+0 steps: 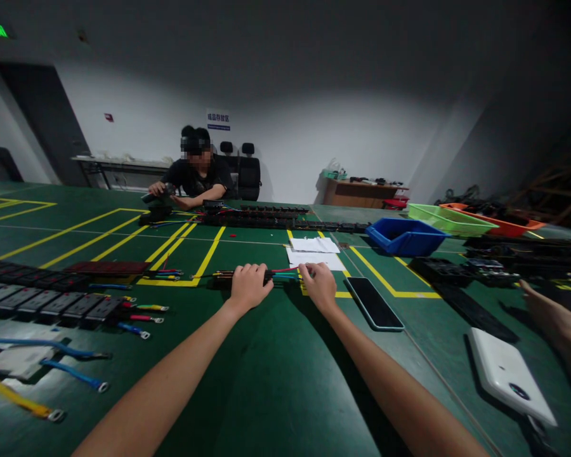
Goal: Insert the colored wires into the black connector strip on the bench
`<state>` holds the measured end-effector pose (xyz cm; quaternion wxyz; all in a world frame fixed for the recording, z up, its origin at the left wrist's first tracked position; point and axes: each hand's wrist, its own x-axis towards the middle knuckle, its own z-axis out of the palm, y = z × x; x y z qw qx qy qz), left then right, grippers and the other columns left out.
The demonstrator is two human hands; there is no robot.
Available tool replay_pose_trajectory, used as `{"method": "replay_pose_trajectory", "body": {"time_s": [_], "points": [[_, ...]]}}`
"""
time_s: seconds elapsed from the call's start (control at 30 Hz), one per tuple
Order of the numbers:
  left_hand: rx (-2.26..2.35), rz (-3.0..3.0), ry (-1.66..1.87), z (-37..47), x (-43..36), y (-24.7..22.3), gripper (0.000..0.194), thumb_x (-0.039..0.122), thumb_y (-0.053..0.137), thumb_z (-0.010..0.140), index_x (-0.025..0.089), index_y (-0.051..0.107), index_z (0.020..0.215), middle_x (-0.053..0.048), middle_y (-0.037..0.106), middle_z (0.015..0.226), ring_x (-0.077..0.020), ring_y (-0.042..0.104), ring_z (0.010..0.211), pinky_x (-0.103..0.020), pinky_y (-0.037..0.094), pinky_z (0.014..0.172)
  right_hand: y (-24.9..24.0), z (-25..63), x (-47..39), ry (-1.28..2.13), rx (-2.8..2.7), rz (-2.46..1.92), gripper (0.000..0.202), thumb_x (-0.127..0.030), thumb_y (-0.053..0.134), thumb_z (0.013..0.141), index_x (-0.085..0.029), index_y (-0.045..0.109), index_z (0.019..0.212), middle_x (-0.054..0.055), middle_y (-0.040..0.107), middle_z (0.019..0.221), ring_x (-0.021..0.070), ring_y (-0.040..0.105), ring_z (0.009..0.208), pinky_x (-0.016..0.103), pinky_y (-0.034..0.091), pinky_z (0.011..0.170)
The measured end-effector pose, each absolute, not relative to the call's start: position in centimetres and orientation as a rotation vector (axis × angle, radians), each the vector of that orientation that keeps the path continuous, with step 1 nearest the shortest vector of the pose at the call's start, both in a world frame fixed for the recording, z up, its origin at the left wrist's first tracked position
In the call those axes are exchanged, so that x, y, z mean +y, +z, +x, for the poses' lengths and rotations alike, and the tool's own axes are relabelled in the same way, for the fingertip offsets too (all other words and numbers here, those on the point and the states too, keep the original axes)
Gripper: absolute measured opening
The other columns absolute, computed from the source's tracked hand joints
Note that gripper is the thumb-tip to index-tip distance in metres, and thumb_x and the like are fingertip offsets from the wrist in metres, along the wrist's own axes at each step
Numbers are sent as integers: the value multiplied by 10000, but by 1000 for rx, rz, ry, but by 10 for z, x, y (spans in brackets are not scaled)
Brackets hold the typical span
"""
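My left hand [250,285] curls over a dark, narrow bundle of wires [223,275] that lies low over the green table. Blue, green and red wire lengths [285,275] run out from it toward my right hand [320,283]. The fingers of that hand are pinched together at the end of the thin red wire [288,270]. My fingers and palm hide part of the bundle. White paper sheets [314,257] lie just beyond my right hand, and a dark-screened phone [375,303] rests to its right.
Black socket strips [52,303] with ring-ended wires [140,331] lie at left. A blue bin [406,237], a green basket [450,219] and a white device [509,374] are at right. Another person's hand [556,324] reaches in there. A person [197,171] works opposite.
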<state>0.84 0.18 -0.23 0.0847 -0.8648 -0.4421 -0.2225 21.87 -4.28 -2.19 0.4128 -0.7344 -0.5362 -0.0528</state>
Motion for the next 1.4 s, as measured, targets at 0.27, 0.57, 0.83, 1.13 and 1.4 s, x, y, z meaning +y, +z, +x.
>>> {"method": "replay_pose_trajectory", "body": {"time_s": [0.27,0.57,0.83,1.13,1.4], "points": [[-1317,-2571,-668,8,2,-3,284,445,487,953,200,621,1008,-93,715,1005,-269,623,943,-412,409,818,-23,221,-39,34,-1420,-1959,522,-554,383,1013,-202,675,762,62,654,731,182,535,663,284,261,592],[-1337,-2633,-672,8,2,-2,316,458,470,961,204,638,1049,-105,714,1039,-271,627,972,-414,423,847,-22,215,-46,-244,-1516,-1788,467,-498,365,1049,-200,675,865,76,689,869,188,581,822,274,325,679],[-1343,-2644,-678,8,2,-2,307,452,457,967,212,637,1030,-96,716,1024,-267,630,960,-412,420,845,-14,214,-46,-48,-1281,-2186,546,-656,430,972,-204,719,870,100,713,862,216,626,782,276,318,628],[-1344,-2598,-653,9,1,-1,310,459,471,959,205,630,1037,-104,715,1018,-271,624,965,-410,420,844,-10,211,-49,-40,-1288,-2127,494,-594,439,963,-202,669,772,67,665,760,190,563,691,270,269,606],[-1338,-2618,-676,8,3,-4,319,460,462,963,202,634,1040,-107,714,1021,-275,625,968,-416,420,849,-20,214,-46,-205,-1409,-1875,354,-468,460,977,-198,597,794,39,630,807,153,507,688,267,236,598]]}}
